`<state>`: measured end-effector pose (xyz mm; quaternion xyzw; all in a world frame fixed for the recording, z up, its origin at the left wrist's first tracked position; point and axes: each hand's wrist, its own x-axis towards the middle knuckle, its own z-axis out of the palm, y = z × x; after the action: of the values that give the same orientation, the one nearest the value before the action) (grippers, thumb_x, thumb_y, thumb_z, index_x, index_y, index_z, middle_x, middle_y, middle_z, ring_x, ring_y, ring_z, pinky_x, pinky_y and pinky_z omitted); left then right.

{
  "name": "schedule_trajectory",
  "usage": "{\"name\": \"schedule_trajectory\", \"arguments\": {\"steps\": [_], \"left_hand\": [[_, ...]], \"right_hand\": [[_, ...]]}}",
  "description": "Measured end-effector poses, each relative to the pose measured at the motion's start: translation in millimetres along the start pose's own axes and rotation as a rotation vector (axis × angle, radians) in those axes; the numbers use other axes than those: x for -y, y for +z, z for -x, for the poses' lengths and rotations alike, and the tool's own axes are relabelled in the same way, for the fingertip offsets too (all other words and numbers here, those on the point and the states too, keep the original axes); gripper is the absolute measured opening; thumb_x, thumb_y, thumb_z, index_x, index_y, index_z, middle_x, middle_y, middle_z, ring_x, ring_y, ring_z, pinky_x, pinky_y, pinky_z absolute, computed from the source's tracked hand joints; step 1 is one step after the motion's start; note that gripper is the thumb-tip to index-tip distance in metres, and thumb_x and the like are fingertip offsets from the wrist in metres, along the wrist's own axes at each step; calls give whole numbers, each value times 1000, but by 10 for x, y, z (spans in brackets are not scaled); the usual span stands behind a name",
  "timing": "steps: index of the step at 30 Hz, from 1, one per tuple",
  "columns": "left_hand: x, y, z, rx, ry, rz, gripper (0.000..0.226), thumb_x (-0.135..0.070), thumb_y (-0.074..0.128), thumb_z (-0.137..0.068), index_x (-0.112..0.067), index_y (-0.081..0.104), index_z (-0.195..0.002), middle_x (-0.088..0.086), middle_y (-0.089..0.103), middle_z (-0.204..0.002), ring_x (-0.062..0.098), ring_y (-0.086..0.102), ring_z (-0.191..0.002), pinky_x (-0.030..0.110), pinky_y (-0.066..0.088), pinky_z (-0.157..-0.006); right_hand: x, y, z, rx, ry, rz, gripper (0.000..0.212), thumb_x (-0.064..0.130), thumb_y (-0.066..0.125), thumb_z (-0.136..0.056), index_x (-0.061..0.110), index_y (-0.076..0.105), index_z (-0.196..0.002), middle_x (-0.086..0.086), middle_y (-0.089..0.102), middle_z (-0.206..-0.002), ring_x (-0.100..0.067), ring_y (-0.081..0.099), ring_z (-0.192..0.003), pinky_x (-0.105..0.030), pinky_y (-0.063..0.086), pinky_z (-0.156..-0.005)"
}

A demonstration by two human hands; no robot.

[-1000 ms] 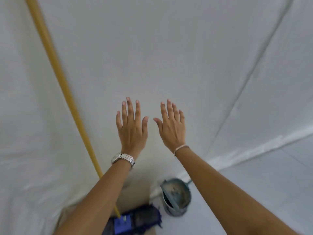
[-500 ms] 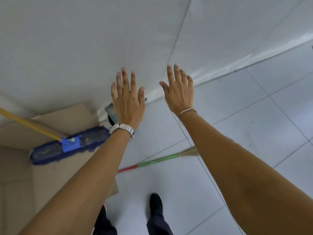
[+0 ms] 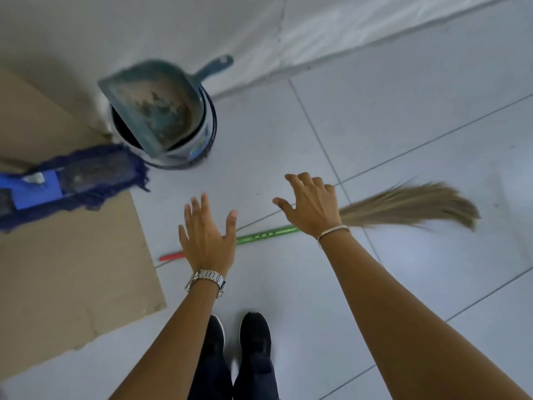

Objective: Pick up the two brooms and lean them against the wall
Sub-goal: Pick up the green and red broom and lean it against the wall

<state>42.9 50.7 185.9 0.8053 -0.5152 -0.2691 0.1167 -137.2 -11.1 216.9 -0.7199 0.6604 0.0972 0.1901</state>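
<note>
Reaching down with both palms empty: left hand (image 3: 206, 241) spread flat, right hand (image 3: 311, 206) loosely curled, above grass broom (image 3: 403, 207) lying on floor tiles (image 3: 403, 111). Blue dust mop (image 3: 72, 180) far left, beside bucket (image 3: 190, 148).

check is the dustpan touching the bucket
Touching. The head view shows the dustpan resting tilted across the rim of the bucket, blade dipping inside, handle sticking out behind.
</note>
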Motion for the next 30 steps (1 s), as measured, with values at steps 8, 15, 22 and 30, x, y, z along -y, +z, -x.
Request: {"name": "schedule_trajectory", "arguments": {"steps": [8,15,22,30], "left_hand": [[1196,1773,-428,46,-570,457,84,-53,58,-81,-12,21,-144,15,20,-153,30,20,-141,49,26,-112],[1504,2254,-532,-141,-1198,1166,66,-40,71,-75,-10,40,-126,7,49,-113,24,49,-108,43,51,-86],[1578,2214,-578,-141,-1217,1538,48,-16,65,-83,-12,46,-128,8,53,-121,24,48,-122,48,49,-84],[1098,1247,-677,-234,-820,1693,39,-4,58,-87,-25,44,-117,3,59,-102,22,57,-103,61,52,-77]], "right_hand": [[45,2152,-708,344,-146,-6,66,55,50,-85,22,34,-140,-9,48,-137,-33,46,-122,-46,38,-96],[-41,2838,-1013,613,-189,37,54,54,54,-83,23,51,-128,-6,51,-135,-27,48,-122,-39,39,-97],[-49,2894,-1116,675,-208,-40,44,42,62,-82,20,56,-119,-13,50,-125,-32,51,-113,-39,43,-90],[271,1836,-1168,611,-181,-230,31,42,67,-76,24,59,-99,1,67,-107,-21,59,-95,-32,43,-77]]}}
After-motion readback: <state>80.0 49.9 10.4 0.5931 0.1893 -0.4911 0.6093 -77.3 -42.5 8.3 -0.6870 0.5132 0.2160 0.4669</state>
